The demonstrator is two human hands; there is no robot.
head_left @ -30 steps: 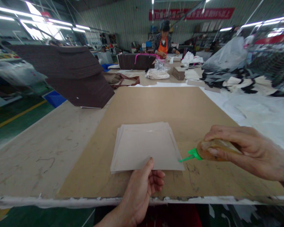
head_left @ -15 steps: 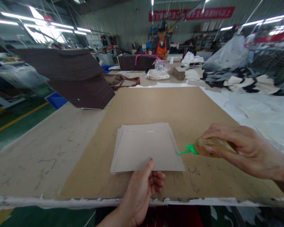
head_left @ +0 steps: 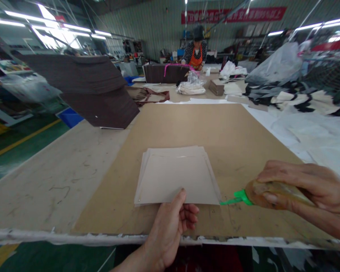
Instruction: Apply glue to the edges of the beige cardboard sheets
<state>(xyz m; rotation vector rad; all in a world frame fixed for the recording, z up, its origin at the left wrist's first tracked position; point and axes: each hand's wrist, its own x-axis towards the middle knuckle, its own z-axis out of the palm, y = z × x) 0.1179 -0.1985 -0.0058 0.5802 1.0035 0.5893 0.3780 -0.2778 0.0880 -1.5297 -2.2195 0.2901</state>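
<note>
The right hand [head_left: 323, 189], wrapped round a squeeze bottle [head_left: 257, 192], is shifting its green nozzle [head_left: 240, 197] nearer, to the sheets' [head_left: 175, 173] corner right of the half-open, thumb-pressing left hand [head_left: 167, 228].

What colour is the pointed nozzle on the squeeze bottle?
The thin pointed plastic nozzle is bright green, seen best in the head view.

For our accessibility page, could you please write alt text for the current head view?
A right hand holds a green-nozzled bottle, its tip at the near right corner of pale sheets, which a left hand steadies.
</note>
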